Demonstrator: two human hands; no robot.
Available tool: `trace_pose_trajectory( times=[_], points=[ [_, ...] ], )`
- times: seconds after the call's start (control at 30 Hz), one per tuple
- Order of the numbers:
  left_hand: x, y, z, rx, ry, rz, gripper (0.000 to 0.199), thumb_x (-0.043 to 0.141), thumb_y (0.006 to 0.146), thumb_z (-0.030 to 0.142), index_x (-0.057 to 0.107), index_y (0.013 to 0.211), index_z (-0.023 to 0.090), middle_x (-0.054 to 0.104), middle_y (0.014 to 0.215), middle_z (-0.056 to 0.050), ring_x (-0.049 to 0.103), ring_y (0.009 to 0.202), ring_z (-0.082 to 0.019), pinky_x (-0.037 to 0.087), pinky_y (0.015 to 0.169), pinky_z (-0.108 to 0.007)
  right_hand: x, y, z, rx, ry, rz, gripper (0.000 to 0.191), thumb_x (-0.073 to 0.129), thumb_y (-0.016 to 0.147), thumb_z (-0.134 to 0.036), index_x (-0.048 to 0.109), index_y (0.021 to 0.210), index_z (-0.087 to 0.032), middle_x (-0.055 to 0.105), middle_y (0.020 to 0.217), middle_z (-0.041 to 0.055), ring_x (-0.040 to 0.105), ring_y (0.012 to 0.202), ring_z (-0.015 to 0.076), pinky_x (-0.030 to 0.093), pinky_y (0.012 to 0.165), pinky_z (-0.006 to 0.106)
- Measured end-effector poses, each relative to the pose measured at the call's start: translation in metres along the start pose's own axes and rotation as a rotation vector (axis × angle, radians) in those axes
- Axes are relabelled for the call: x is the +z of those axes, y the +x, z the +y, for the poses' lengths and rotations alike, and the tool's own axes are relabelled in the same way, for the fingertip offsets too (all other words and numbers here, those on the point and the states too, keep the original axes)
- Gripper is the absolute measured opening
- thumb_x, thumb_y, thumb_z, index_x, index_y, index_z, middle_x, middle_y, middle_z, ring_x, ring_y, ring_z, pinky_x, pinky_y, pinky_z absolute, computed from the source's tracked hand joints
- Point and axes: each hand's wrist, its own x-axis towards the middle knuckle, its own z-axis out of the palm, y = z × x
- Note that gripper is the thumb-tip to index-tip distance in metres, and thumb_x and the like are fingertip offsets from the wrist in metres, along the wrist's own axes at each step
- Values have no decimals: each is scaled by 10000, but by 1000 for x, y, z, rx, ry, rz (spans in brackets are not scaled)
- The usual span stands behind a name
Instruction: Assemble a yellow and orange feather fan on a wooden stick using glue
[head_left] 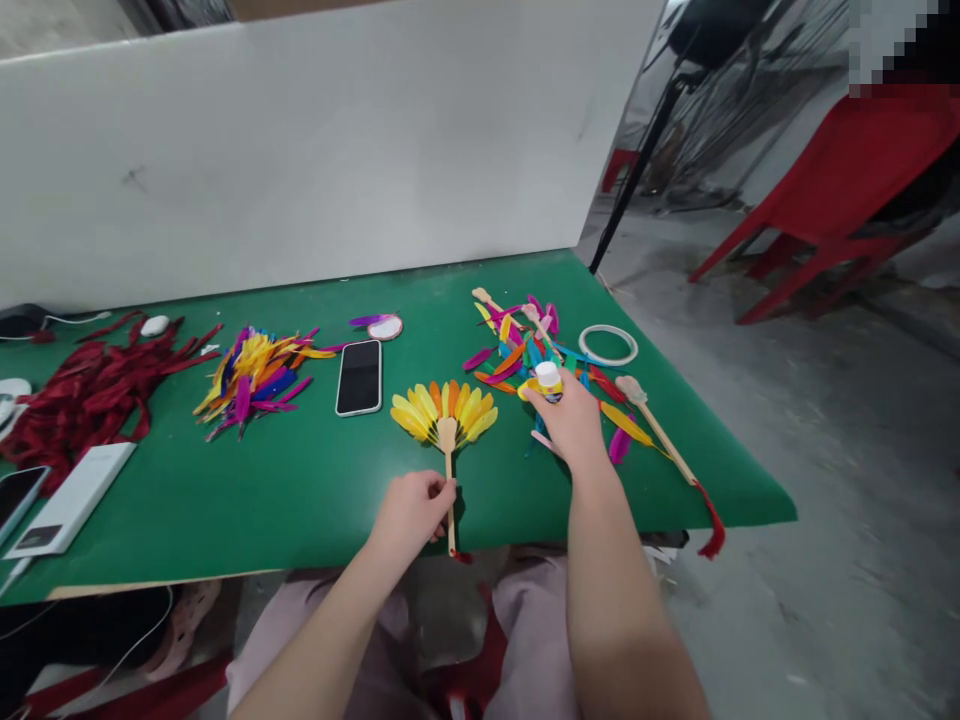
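My left hand [418, 502] is closed round the wooden handle of a feather fan [447, 430] near the table's front edge. Yellow and orange feathers spread from the fan's head, and a bit of red tassel shows at the handle's foot. My right hand [576, 418] grips a small yellow glue bottle [552, 386] with a white cap, over a loose pile of coloured feathers [510, 362]. Wooden fan handles lie in and beside that pile; one handle [667, 440] at the right has a red tassel [711, 525] hanging over the edge.
A phone [359, 377], a small round white piece [385, 327] and a second feather heap [259, 375] lie left of the fan. Dark red tassels [90, 390] and a white power bank [71, 500] are farther left. A tape roll [607, 345] lies right, near the green table's [720, 470] edge.
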Motion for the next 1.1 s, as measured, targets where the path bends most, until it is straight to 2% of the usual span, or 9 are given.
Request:
trace_pose_trajectory(
  times=[0.17,0.3,0.47,0.63,0.8,0.93,1.03,1.1],
  points=[
    [-2,-4,8,84,303,99,306,485,800,293,561,528,177,574,514,-27,548,501,-146,292,505,-238,-15,0,3,62,34,49,229,605,685,-368,533,787,-175,593,735,34,536,671,189,379,600,293],
    [2,-4,8,130,458,155,297,459,815,297,602,584,177,611,588,-58,552,588,-173,221,533,-262,-19,-1,3,102,94,58,245,613,669,-375,540,791,-176,599,735,35,540,664,192,383,605,299],
    [8,-4,5,166,525,190,299,441,821,314,597,601,186,609,590,-57,532,563,-174,186,523,-268,-19,-2,0,123,107,37,245,620,670,-366,556,809,-175,611,741,43,546,670,197,382,605,300],
    [12,-6,0,215,496,282,275,436,812,281,558,588,179,576,575,-44,493,532,-156,187,525,-273,-20,-1,-3,122,106,46,232,619,670,-357,561,800,-174,616,742,48,540,677,201,376,609,302],
    [11,-15,-9,261,338,374,287,395,820,290,516,586,178,522,559,-21,478,547,-140,269,543,-259,-21,-3,-1,95,74,19,248,612,681,-391,546,798,-182,615,746,45,546,681,205,368,591,291],
    [4,-22,-17,277,153,344,342,325,864,372,532,671,180,525,553,-1,513,523,-123,366,521,-229,-16,-5,-1,26,10,-111,186,573,732,-367,521,792,-199,611,747,34,553,677,200,359,562,275],
    [2,-27,-24,230,-216,247,370,301,880,462,531,811,181,533,568,21,532,478,-109,414,458,-211,-8,-7,-3,-39,-6,-211,144,602,715,-318,512,750,-212,610,721,15,559,662,189,353,542,260],
    [2,-30,-28,180,-528,188,369,366,856,512,524,872,180,505,544,47,496,427,-92,405,407,-195,-3,-7,-5,-79,-26,-264,151,638,684,-281,506,714,-213,606,701,7,557,648,183,343,528,251]
  ],
)
